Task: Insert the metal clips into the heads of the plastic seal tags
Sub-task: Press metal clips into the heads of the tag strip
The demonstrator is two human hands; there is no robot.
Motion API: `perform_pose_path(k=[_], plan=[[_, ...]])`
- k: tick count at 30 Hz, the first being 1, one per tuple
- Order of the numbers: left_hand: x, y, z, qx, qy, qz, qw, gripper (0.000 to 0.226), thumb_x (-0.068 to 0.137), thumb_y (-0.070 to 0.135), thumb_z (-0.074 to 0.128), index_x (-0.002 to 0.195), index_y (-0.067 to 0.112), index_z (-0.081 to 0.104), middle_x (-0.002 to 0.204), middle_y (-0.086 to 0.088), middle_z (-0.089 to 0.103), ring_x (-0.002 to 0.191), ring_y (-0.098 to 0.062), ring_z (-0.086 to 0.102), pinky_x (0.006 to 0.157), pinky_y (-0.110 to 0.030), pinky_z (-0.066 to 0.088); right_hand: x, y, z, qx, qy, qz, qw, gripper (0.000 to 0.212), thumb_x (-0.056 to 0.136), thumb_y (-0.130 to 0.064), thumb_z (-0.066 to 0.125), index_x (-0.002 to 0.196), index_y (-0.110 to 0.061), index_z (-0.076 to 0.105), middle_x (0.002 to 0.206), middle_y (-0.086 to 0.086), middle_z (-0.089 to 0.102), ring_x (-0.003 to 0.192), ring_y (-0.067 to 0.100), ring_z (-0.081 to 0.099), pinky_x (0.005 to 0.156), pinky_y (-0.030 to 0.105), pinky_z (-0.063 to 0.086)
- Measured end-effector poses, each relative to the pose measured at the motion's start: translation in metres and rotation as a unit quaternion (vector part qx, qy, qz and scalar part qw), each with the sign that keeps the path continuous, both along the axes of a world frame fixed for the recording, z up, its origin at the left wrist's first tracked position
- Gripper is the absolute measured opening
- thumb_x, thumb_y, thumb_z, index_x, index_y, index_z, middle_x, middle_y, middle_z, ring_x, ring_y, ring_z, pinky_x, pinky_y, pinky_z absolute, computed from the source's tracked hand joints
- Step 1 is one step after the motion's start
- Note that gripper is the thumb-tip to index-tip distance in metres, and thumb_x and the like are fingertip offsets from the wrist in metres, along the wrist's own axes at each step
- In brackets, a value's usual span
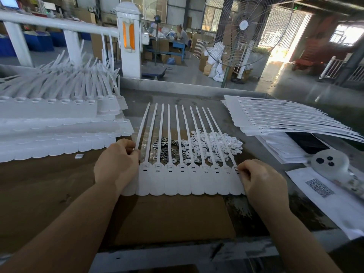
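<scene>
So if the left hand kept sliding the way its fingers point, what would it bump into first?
Probably the pile of metal clips lying under the tag straps, just beyond the left hand, though depth is hard to judge.

workshop interior. grey concrete floor (197, 75), glossy where daylight enters through an open doorway (293, 38) at right. a large pedestal fan (244, 26) with a wire guard stands behind the tabletop (197, 93). a white post (130, 40) with an orange panel joins a white railing (59, 24) at left. a blue workbench (167, 46) with cardboard boxes beneath stands in the distance. windows (155, 4) line the rear wall.
</scene>
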State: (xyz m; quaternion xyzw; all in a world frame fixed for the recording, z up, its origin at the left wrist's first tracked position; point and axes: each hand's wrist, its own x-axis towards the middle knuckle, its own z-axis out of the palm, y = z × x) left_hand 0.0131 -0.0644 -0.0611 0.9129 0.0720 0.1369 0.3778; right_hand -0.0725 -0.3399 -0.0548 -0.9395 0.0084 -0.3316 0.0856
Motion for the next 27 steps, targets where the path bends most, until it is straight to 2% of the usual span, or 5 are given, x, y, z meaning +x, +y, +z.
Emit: perform_pose_path(k=[5,12,21,27], plan=[[-0.0003,-0.0001,0.0009,-0.002,-0.002,0.001,1.000,0.027,0.093,0.027,0.055,0.119,0.022,0.060,0.109,0.001,0.067,0.084,-0.011,0.051,0.064,-0.026,0.038,0.0009,-0.0012,-0.0015,0.002,0.000,0.012,1.000,0.007,0.077,0.002,0.070,0.076,-0.004,0.071,0.072,0.006,0.066,0.063,0.028,0.061,0.051,0.034,0.050],[-0.0017,0.0005,0.0008,-0.003,-0.002,-0.003,1.000,0.028,0.093,0.026,0.055,0.120,0.021,0.059,0.110,0.000,0.067,0.085,-0.012,0.053,0.069,-0.028,0.042,0.0007,-0.0012,-0.0028,-0.012,0.001,0.015,1.000,0.008,0.077,0.003,0.069,0.076,-0.004,0.072,0.074,0.006,0.067,0.064,0.027,0.063,0.050,0.033,0.051],[-0.0014,0.0003,0.0009,-0.002,-0.003,-0.001,1.000,0.026,0.093,0.026,0.054,0.118,0.021,0.061,0.107,0.001,0.067,0.084,-0.012,0.052,0.068,-0.029,0.041,0.0018,-0.0037,-0.0041,-0.004,0.009,0.004,1.000,0.006,0.082,-0.001,0.067,0.079,-0.005,0.070,0.072,0.005,0.064,0.060,0.026,0.059,0.049,0.033,0.049],[-0.0014,0.0011,-0.0009,0.000,-0.007,-0.001,1.000,0.026,0.093,0.026,0.055,0.118,0.021,0.060,0.107,0.000,0.067,0.083,-0.013,0.053,0.068,-0.028,0.041,0.0013,-0.0013,-0.0044,-0.027,-0.009,0.005,1.000,0.008,0.078,0.003,0.069,0.074,-0.004,0.068,0.068,0.006,0.063,0.055,0.026,0.058,0.044,0.031,0.047]])
